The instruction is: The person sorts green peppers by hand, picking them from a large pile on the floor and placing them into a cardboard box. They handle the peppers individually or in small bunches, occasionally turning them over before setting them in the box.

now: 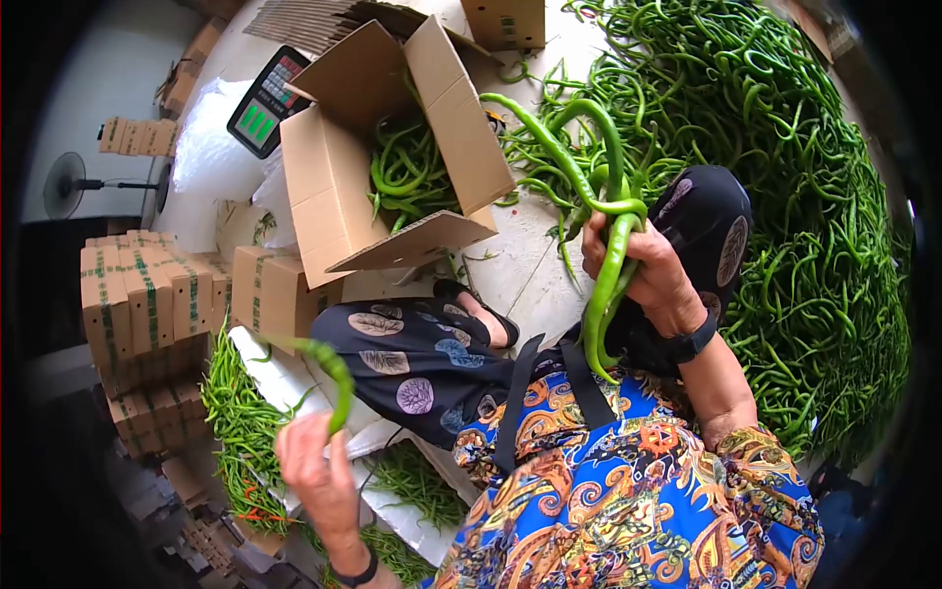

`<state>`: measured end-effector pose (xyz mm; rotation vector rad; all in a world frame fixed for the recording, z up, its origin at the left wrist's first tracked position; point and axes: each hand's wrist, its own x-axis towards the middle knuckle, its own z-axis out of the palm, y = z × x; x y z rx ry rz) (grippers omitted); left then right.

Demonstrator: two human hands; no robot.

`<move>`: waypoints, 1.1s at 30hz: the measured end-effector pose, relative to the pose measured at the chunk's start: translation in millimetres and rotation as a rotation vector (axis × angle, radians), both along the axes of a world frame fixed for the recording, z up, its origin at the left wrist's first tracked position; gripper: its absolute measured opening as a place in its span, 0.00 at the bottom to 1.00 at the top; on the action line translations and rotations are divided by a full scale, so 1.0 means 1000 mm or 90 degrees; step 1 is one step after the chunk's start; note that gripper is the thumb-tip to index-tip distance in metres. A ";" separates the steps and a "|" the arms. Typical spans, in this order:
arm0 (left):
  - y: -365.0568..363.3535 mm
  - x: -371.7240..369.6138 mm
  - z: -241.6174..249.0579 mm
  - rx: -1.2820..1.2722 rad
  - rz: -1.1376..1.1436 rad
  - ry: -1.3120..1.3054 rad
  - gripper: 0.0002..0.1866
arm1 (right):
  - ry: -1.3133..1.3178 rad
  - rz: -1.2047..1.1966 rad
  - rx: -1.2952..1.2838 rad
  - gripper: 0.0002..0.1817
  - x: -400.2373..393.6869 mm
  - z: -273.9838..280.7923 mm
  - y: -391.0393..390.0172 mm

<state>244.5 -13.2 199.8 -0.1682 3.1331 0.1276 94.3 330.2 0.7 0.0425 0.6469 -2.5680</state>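
Bright, even daylight on my work — soft shadows, no harsh glare. Fisheye lens bends the edges, dark vignette rings the corners — slight softness throughout.

No legible text on the cardboard boxes (147,294) or the scale's keypad (267,101)

Single head view, fisheye, looking steeply down, close over lap
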 end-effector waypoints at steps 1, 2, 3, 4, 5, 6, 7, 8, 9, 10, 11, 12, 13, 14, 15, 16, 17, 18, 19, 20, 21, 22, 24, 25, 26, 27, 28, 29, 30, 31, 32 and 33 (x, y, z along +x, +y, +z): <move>-0.023 0.025 0.003 -0.048 0.066 -0.038 0.12 | 0.008 0.016 -0.021 0.20 0.001 0.003 0.000; -0.044 0.051 0.002 -0.096 0.129 -0.075 0.13 | -0.004 0.014 -0.037 0.21 0.003 0.006 -0.001; -0.060 0.083 -0.001 -0.175 0.181 -0.159 0.14 | 0.002 0.008 -0.019 0.20 0.005 0.008 -0.001; -0.075 0.114 -0.007 -0.252 0.233 -0.244 0.16 | 0.009 0.000 0.000 0.20 0.007 0.010 -0.001; -0.083 0.127 -0.010 -0.329 0.282 -0.327 0.17 | 0.007 -0.010 0.052 0.19 0.010 0.012 -0.002; -0.078 0.123 -0.013 -0.208 0.292 -0.253 0.18 | 0.006 -0.023 0.105 0.18 0.012 0.015 -0.001; -0.065 0.116 -0.018 -0.085 0.297 -0.181 0.19 | 0.009 -0.031 0.150 0.17 0.013 0.026 -0.003; -0.052 0.110 -0.023 0.040 0.303 -0.111 0.20 | 0.019 -0.034 0.231 0.17 0.016 0.034 -0.004; -0.040 0.094 -0.031 0.332 0.406 -0.073 0.23 | 0.065 -0.013 0.303 0.16 0.019 0.035 -0.002; -0.015 0.067 -0.032 0.460 0.373 -0.042 0.23 | 0.113 0.005 0.374 0.16 0.022 0.037 -0.002; 0.012 0.036 -0.031 0.587 0.332 -0.011 0.24 | 0.130 0.012 0.470 0.13 0.026 0.052 -0.008; 0.032 0.010 -0.036 0.679 0.267 0.002 0.25 | 0.189 0.011 0.488 0.11 0.031 0.052 -0.009; 0.048 -0.015 -0.040 0.727 0.173 -0.009 0.27 | 0.190 0.005 0.506 0.11 0.037 0.056 -0.012; 0.063 -0.039 -0.044 0.789 0.140 -0.021 0.29 | 0.190 -0.003 0.526 0.11 0.042 0.060 -0.017; 0.077 -0.061 -0.044 0.828 0.113 -0.034 0.33 | 0.304 -0.042 0.607 0.12 0.042 0.064 -0.019; 0.089 -0.078 -0.045 0.880 0.070 -0.045 0.39 | 0.418 -0.082 0.688 0.12 0.043 0.067 -0.020; 0.101 -0.093 -0.042 0.911 0.023 -0.073 0.44 | 0.454 -0.125 0.711 0.12 0.046 0.065 -0.024; 0.111 -0.103 -0.042 0.937 -0.030 -0.095 0.42 | 0.493 -0.173 0.716 0.11 0.050 0.058 -0.029; 0.121 -0.111 -0.040 0.922 -0.042 -0.119 0.39 | 0.515 -0.193 0.754 0.12 0.053 0.054 -0.033; 0.132 -0.117 -0.039 0.908 -0.051 -0.140 0.37 | 0.537 -0.212 0.791 0.12 0.054 0.050 -0.035; 0.141 -0.119 -0.039 0.899 0.000 -0.145 0.27 | 0.591 -0.243 0.858 0.13 0.054 0.047 -0.038; 0.141 -0.120 -0.041 0.891 0.020 -0.136 0.24 | 0.603 -0.256 0.880 0.13 0.055 0.042 -0.040; 0.138 -0.121 -0.050 0.875 0.058 -0.117 0.19 | 0.628 -0.283 0.923 0.15 0.056 0.034 -0.046; 0.136 -0.120 -0.051 0.895 0.083 -0.092 0.15 | 0.643 -0.296 0.923 0.14 0.054 0.035 -0.049; 0.131 -0.118 -0.055 0.904 0.103 -0.072 0.15 | 0.655 -0.292 0.917 0.15 0.053 0.035 -0.049; 0.126 -0.115 -0.058 0.950 0.112 -0.070 0.15 | 0.668 -0.288 0.910 0.15 0.051 0.036 -0.050; 0.120 -0.111 -0.060 0.996 0.121 -0.066 0.14 | 0.682 -0.283 0.902 0.16 0.051 0.036 -0.050; 0.111 -0.107 -0.065 1.020 0.109 -0.059 0.15 | 0.682 -0.288 0.885 0.17 0.051 0.033 -0.051; 0.101 -0.101 -0.070 1.044 0.098 -0.051 0.15 | 0.683 -0.275 0.875 0.16 0.050 0.034 -0.051; 0.094 -0.096 -0.074 1.066 0.088 -0.042 0.15 | 0.683 -0.262 0.864 0.16 0.051 0.037 -0.050; 0.090 -0.090 -0.075 1.061 0.069 -0.031 0.15 | 0.683 -0.248 0.851 0.15 0.051 0.039 -0.051; 0.086 -0.084 -0.075 1.055 0.051 -0.019 0.15 | 0.678 -0.257 0.845 0.15 0.052 0.036 -0.055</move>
